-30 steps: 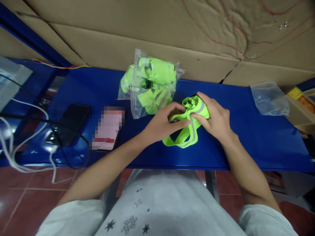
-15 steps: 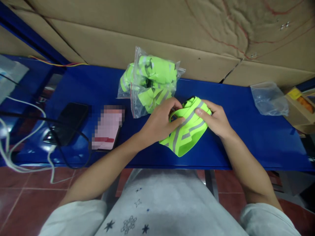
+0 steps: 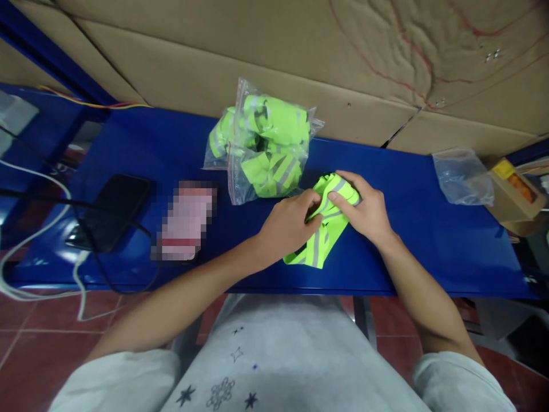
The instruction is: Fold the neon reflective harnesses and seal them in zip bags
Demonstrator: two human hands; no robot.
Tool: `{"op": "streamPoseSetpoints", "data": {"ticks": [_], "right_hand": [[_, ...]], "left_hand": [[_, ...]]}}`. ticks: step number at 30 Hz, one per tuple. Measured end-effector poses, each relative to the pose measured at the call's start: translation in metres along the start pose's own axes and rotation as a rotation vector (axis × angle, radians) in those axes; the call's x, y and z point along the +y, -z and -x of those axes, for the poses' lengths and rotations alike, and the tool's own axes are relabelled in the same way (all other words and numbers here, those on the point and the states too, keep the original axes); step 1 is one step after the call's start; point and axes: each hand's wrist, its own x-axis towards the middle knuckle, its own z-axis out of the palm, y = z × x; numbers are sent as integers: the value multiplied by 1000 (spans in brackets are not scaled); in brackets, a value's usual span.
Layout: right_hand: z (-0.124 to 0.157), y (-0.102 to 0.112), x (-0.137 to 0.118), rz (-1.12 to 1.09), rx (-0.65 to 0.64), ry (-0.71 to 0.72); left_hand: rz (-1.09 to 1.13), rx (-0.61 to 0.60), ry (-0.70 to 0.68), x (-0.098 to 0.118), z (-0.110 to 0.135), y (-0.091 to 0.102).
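Note:
A neon-green reflective vest (image 3: 322, 234) with grey stripes lies bunched on the blue table (image 3: 429, 246), in front of me. My left hand (image 3: 286, 224) pinches its left side with closed fingers. My right hand (image 3: 362, 210) grips the top of the bundle, fingers curled over the fabric. The lower end of the vest trails toward the table's near edge. Behind my hands stand clear plastic bags (image 3: 261, 146) stuffed with more green vests.
A black phone (image 3: 112, 212) with cables and a pink blurred item (image 3: 183, 220) lie at the left. An empty clear bag (image 3: 463, 177) and a small cardboard box (image 3: 514, 197) sit at the right. Cardboard sheets (image 3: 300, 51) line the back wall.
The vest was spread wider half a second ago and is now gathered into a narrower, tighter bundle between both hands. The hands moved closer together.

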Motion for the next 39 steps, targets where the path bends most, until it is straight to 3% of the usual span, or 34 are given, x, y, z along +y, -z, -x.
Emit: {"op": "streamPoseSetpoints", "data": {"ticks": [7,16,23,27,30,33,35,39], "right_hand": [[2,-1,-1,86,41,26],[4,-2,-4,-56,30,-23],[7,0,-8,-97,91,81],[9,5,-9,-107,192,114],[11,8,-10,-109,202,155],[11,9,-8,-69,184,167],[9,11,-6,-22,183,170],[5,18,-4,38,197,160]], "left_hand": [[417,-168,51,-14,-13,27],[343,-392,98,-19,-19,23],[264,-381,158,-16,-15,17],[571,-352,214,-15,-11,8],[872,-481,332,-13,-10,1],[965,-602,452,-11,-8,-3],[917,-588,410,-9,-6,-4],[634,-490,167,-8,-6,3]]}}
